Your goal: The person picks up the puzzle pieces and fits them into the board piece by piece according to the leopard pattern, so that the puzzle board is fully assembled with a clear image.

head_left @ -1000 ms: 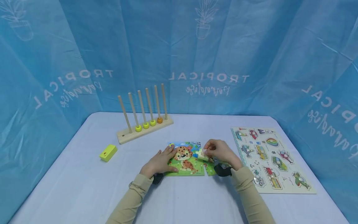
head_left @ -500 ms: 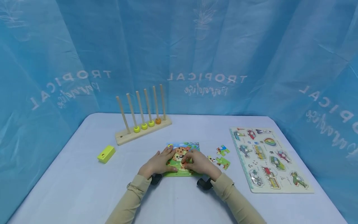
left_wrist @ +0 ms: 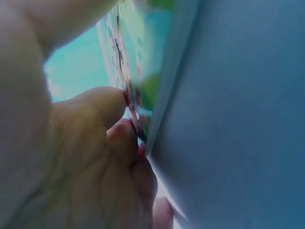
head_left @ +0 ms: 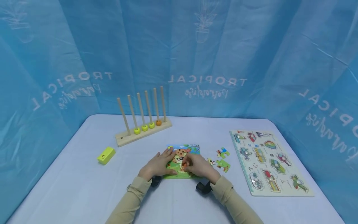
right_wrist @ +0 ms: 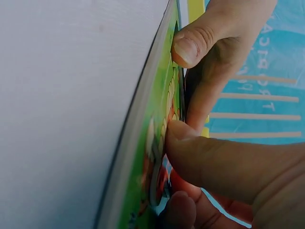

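Observation:
A leopard jigsaw puzzle lies flat in the middle of the table, bright green and blue. My left hand rests on its left side with fingers spread and thumb near the lower edge. On the picture's right half, my right hand bends thumb and fingers together at a puzzle piece, whose edge looks slightly raised in the right wrist view. The hands hide much of the leopard. Just right of the board lie loose pieces: a blue one, a green one and a pale one.
An abacus stand with upright pegs and several beads stands at the back left. Nearer left is a yellow block. A wooden vehicle puzzle board lies at the right. Blue curtain surrounds the table.
A second ago my right hand held a pale piece at the board's right edge. It has moved left onto the picture, uncovering the loose pieces. My left hand has stayed.

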`<action>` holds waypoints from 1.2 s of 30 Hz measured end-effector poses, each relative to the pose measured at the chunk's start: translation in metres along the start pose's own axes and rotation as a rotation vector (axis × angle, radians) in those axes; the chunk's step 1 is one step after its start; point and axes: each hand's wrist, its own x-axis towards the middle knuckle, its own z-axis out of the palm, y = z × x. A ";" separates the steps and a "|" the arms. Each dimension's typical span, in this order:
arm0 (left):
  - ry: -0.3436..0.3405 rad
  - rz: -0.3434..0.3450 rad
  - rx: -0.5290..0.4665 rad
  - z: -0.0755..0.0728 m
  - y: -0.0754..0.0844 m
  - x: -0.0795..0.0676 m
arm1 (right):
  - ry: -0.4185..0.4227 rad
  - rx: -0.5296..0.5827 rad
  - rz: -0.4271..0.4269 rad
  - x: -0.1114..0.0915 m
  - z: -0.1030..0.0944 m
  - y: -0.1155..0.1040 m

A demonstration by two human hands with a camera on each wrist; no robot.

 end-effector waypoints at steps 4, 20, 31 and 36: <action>0.006 -0.008 0.001 0.001 0.000 0.001 | 0.000 0.017 -0.002 0.000 -0.002 0.002; -0.014 -0.077 0.023 -0.002 -0.001 -0.002 | 0.348 -0.162 0.405 -0.026 -0.074 0.061; -0.011 -0.067 0.022 -0.002 -0.001 -0.003 | 0.345 -0.116 0.442 -0.029 -0.083 0.071; -0.014 -0.066 0.013 -0.004 0.001 -0.005 | 0.381 0.077 0.375 -0.024 -0.080 0.071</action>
